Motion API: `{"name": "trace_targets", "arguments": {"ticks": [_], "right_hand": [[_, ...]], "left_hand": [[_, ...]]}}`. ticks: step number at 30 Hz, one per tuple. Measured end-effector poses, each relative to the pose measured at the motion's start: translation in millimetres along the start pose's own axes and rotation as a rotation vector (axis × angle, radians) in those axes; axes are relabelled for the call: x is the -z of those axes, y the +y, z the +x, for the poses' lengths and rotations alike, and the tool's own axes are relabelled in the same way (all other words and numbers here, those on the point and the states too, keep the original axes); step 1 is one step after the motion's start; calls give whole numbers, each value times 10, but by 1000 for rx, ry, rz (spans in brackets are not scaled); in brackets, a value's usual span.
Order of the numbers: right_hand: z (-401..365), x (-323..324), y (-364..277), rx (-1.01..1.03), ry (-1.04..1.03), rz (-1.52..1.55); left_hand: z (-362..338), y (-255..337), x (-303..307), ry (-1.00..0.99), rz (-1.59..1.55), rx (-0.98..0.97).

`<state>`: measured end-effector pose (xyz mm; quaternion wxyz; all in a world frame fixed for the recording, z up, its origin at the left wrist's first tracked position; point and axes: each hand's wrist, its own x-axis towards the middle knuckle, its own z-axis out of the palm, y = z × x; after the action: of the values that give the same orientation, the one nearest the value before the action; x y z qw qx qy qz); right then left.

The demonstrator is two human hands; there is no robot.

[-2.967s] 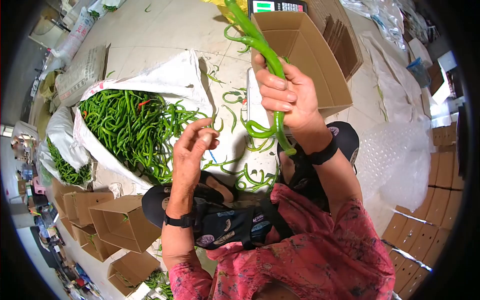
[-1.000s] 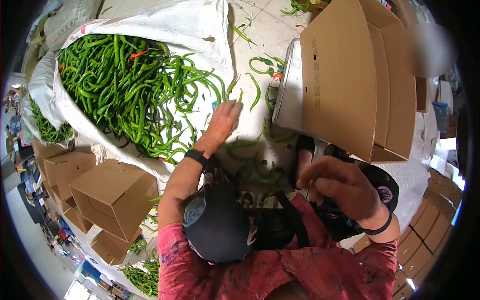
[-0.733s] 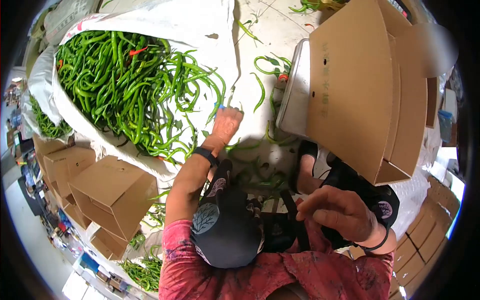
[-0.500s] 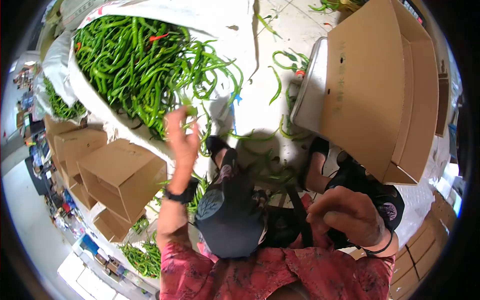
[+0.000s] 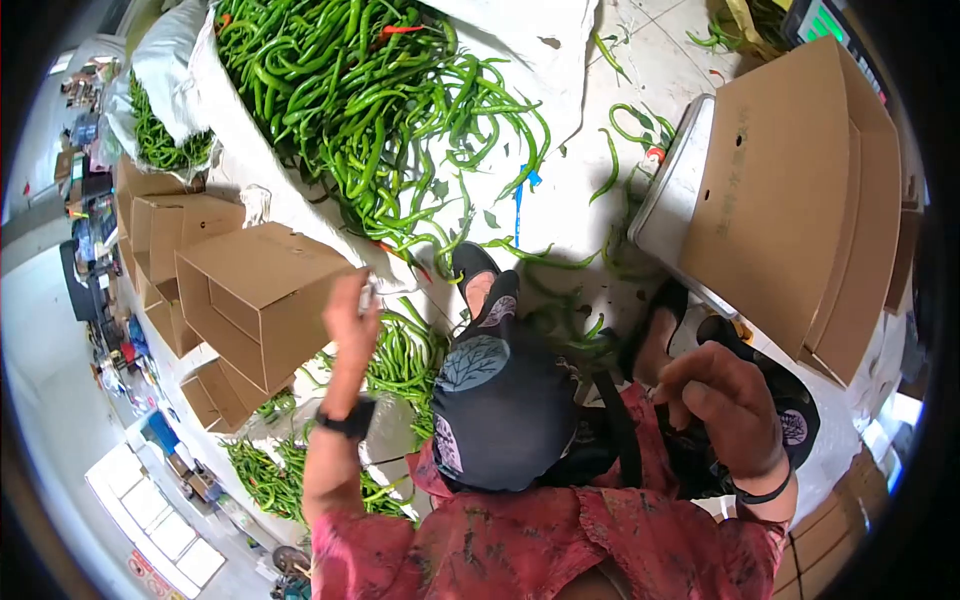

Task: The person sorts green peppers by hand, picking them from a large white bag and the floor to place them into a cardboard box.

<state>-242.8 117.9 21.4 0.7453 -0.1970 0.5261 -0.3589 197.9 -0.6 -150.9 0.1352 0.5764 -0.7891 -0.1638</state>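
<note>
My left hand (image 5: 350, 322), with a dark wristband below it, is raised by the right edge of an open cardboard box (image 5: 262, 272). Its fingers are drawn together; a small pale spot shows at them, too unclear to name. Over my right thigh, my right hand (image 5: 730, 408) has its fingers curled towards the thumb, and what they hold, if anything, is hidden. Long green peppers (image 5: 350, 110), with a few red ones, spill from a large white sack (image 5: 232, 125). More green peppers (image 5: 400, 352) lie on the floor below my left hand.
A large open carton (image 5: 775, 200) rests on a metal-topped platform (image 5: 672, 200) at the right. Loose peppers (image 5: 610, 165) are scattered between sack and platform. Further boxes (image 5: 160, 235) and a second pepper sack (image 5: 165, 145) are at the left. My shoe (image 5: 473, 262) is beside the peppers.
My left hand has drawn back from the pepper pile towards the box, and its spread fingers have closed. The view has shifted, so the surroundings sit further right. My right hand remains curled.
</note>
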Motion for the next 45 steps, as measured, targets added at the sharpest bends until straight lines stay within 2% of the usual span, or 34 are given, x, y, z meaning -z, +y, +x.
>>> {"name": "trace_targets", "arguments": {"ticks": [2,4,6,7,10,12,14,16,18,19,20,21,23,24,26,27,28,30,32,33,34,35,36,38,39,40,42,44,45], "right_hand": [[54,-20,-4,-37,30,-28],[101,-16,16,-56,33,-7],[135,-26,46,-73,40,25],[158,-36,58,-73,47,25],[194,-5,57,-80,36,14],[203,9,49,-80,19,10],[193,22,13,-87,-57,-26],[180,8,9,-66,-86,-9],[175,-8,22,-40,-116,3],[169,-21,39,-43,-110,14],[167,-31,52,-43,-105,24],[175,-22,60,-42,-105,23],[183,12,65,-60,-120,-38],[182,-4,52,-55,-115,-42],[194,-42,14,-147,-66,54],[172,-40,0,-144,-69,51],[151,-41,-4,-169,-66,26],[171,-67,21,-176,-115,-11],[163,-68,66,-99,-75,-30],[144,-59,62,-178,-55,-14],[153,-66,65,-164,-68,-22],[166,-75,63,-147,-51,-52],[178,-89,68,-134,-34,-79],[204,-112,79,-139,-38,-73],[224,-126,83,-148,-29,-60],[241,-145,89,-137,-33,-64],[278,-188,96,-164,-12,-18],[337,-237,92,-176,-5,-30],[365,-249,83,-199,5,-39]], "left_hand": [[-76,-295,-998,-20,-327,177],[-100,-568,-1685,-153,-118,234],[-130,-569,-2094,-54,31,196],[-117,-524,-2142,-139,40,320],[8,-283,-2045,-116,38,300],[72,-322,-1973,189,14,131],[189,-337,-1717,126,-332,423],[386,-85,-1482,337,68,204],[464,57,-1485,231,248,-47],[442,57,-1701,19,-215,52],[448,37,-1875,-99,-11,-351],[478,386,-1880,-188,-143,-386],[374,585,-2185,-257,6,-506],[358,570,-2286,-252,4,-511],[331,477,-2550,-440,136,-492],[406,475,-2559,-704,20,-384],[400,411,-2597,-692,33,-377],[208,92,-2820,-708,-381,-294],[39,-230,-3034,-682,-798,-222],[38,-320,-3035,-668,-1015,-200],[579,506,-1905,-375,-260,-373],[886,541,-1535,-230,-201,-265],[1110,437,-1228,82,-77,-326],[1544,255,-645,346,104,-244],[1704,35,-517,329,30,-82],[1886,-167,-406,263,79,-50],[2188,-377,-401,271,255,-167],[2416,-452,-565,-68,345,104],[2465,-474,-713,-63,429,82]]}}
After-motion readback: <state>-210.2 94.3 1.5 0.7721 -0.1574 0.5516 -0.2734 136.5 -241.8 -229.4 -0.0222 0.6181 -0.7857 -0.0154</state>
